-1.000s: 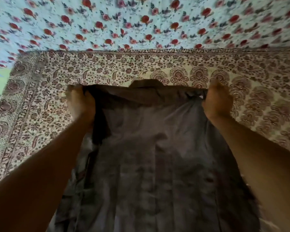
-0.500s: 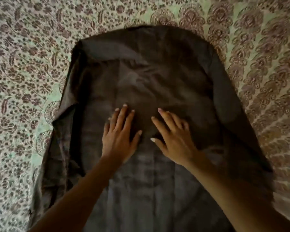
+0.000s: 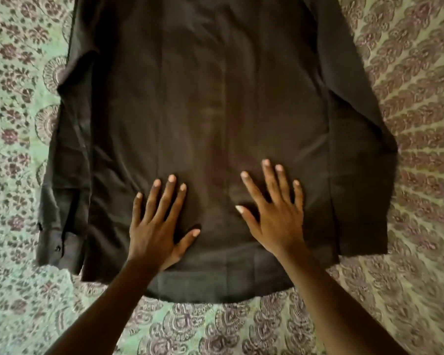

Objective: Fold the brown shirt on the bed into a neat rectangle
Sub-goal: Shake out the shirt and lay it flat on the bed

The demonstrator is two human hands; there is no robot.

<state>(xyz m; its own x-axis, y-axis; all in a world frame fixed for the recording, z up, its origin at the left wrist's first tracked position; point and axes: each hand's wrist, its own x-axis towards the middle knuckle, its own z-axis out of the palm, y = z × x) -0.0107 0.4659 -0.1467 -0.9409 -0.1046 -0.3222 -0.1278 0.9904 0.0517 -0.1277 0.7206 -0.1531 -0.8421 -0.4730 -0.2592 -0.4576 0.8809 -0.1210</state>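
Note:
The brown shirt (image 3: 215, 103) lies spread flat on the bed, back side up, its rounded hem nearest me and its collar end cut off by the top of the view. Both long sleeves lie along its sides, the left cuff (image 3: 59, 242) showing buttons. My left hand (image 3: 159, 221) presses flat on the lower back of the shirt with fingers straight and spread. My right hand (image 3: 274, 211) lies flat beside it, a little further right, fingers also spread. Neither hand holds any fabric.
A green bedsheet (image 3: 420, 226) with a dense brown floral print covers the bed all round the shirt. Bare sheet shows to the left, to the right and in front of the hem.
A second ago both hands gripped the shirt's shoulders. They let go, came flat onto the back, and have since slid down toward the hem.

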